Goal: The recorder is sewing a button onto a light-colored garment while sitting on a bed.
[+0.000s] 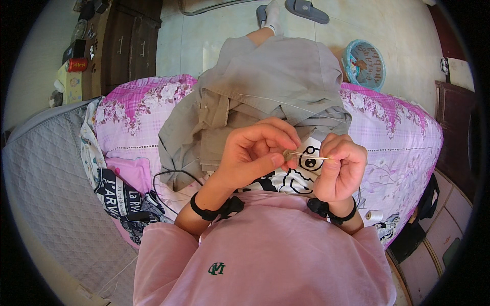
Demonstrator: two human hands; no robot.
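My left hand [255,150] pinches a small round olive-brown button [287,154] between thumb and fingertips, above my lap. From the button, thin pale thread [309,156] runs taut to my right hand [339,166]. There the thumb and curled fingers are closed on its end; whether a needle is among them is too small to tell. Beneath both hands a grey-brown garment [255,102] lies bunched over my legs. A white cloth printed with black cartoon lines [291,181] shows between my forearms. Each wrist wears a black strap.
I sit on a bed with a pink floral sheet [388,122]. A white thread spool [374,215] lies by my right elbow. A black cable [168,173] loops at the left, near dark printed fabric [117,196]. Beyond the bed are a blue-lined waste basket [365,66] and grey slippers [307,11].
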